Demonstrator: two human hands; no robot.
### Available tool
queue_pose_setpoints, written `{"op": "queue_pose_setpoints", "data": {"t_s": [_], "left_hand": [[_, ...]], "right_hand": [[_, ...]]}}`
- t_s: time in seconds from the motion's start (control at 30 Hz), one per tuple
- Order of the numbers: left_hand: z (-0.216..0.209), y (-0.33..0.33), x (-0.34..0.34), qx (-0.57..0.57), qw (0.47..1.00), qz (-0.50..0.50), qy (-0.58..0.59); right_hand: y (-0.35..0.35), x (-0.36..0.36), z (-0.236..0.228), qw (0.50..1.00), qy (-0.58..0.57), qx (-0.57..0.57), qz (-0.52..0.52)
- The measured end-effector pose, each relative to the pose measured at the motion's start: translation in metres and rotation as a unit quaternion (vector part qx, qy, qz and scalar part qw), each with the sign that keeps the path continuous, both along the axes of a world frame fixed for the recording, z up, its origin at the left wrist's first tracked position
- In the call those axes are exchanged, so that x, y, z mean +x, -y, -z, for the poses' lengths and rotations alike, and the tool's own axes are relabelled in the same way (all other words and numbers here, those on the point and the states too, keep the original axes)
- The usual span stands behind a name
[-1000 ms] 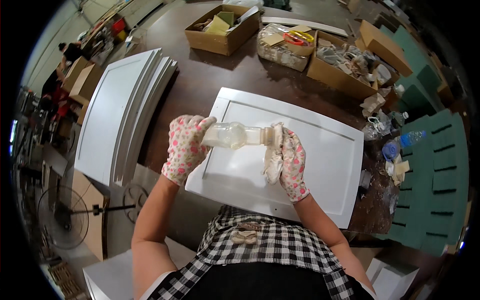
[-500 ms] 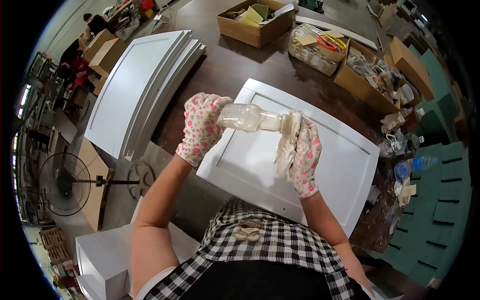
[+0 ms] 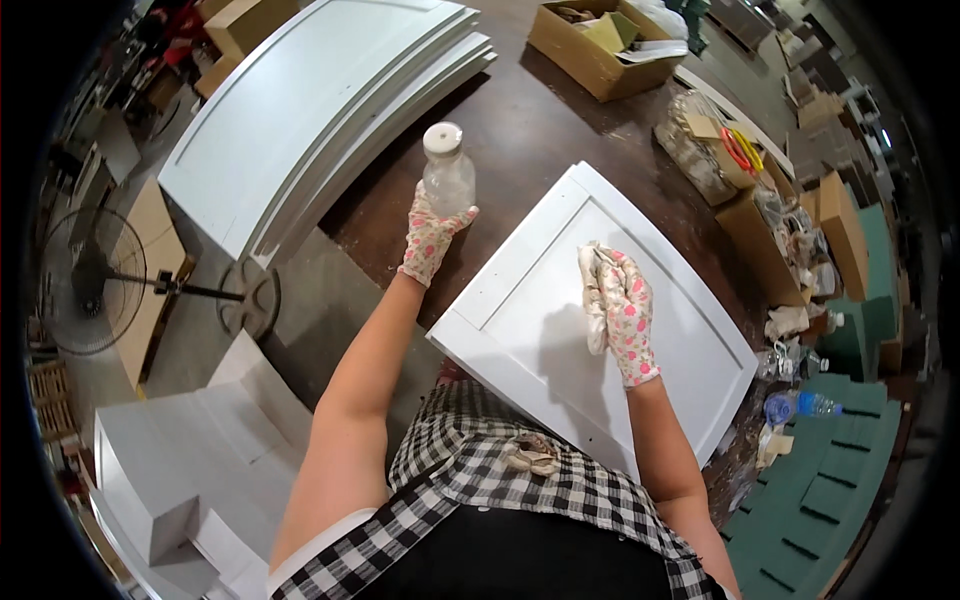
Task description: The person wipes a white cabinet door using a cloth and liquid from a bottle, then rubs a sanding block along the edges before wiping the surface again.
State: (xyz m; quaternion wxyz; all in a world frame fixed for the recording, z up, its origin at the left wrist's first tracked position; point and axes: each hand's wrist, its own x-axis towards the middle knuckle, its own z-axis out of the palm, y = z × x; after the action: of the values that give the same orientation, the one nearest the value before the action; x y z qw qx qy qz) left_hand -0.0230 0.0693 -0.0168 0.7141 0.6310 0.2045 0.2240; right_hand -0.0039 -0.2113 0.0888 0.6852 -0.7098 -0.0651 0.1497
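My left hand (image 3: 432,236), in a floral glove, is closed round the lower part of a clear plastic bottle (image 3: 450,182) with a white cap. The bottle stands upright over the dark brown table, between the stack of panels and the single panel. My right hand (image 3: 630,318), gloved alike, grips a crumpled off-white cloth (image 3: 594,300) above a white framed panel (image 3: 520,325). A shadow of the hand falls on the panel; whether the cloth touches it I cannot tell. The panel lies at an angle across the table's near edge.
White panels (image 3: 310,90) are stacked at the left. Along the far right sit a cardboard box (image 3: 600,60), red and yellow scissors (image 3: 742,150), a box of wrappings (image 3: 770,230) and a blue-labelled water bottle (image 3: 818,404). A fan (image 3: 92,280) stands on the floor at left.
The bottle has gone from tipped against the cloth to upright, and my left hand has carried it left, away from the cloth. My right hand keeps the cloth over the panel. The view has shifted.
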Motion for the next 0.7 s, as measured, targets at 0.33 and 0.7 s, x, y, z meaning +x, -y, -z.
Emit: {"op": "queue_pose_setpoints", "data": {"t_s": [0.33, 0.7], "left_hand": [[-0.079, 0.114, -0.123, 0.353, 0.885, 0.306, -0.002], [-0.066, 0.165, -0.132, 0.497, 0.724, 0.479, 0.001]], "right_hand": [[0.002, 0.019, 0.053, 0.853, 0.328, -0.384, -0.133], [-0.067, 0.045, 0.056, 0.520, 0.608, -0.574, -0.175]]}}
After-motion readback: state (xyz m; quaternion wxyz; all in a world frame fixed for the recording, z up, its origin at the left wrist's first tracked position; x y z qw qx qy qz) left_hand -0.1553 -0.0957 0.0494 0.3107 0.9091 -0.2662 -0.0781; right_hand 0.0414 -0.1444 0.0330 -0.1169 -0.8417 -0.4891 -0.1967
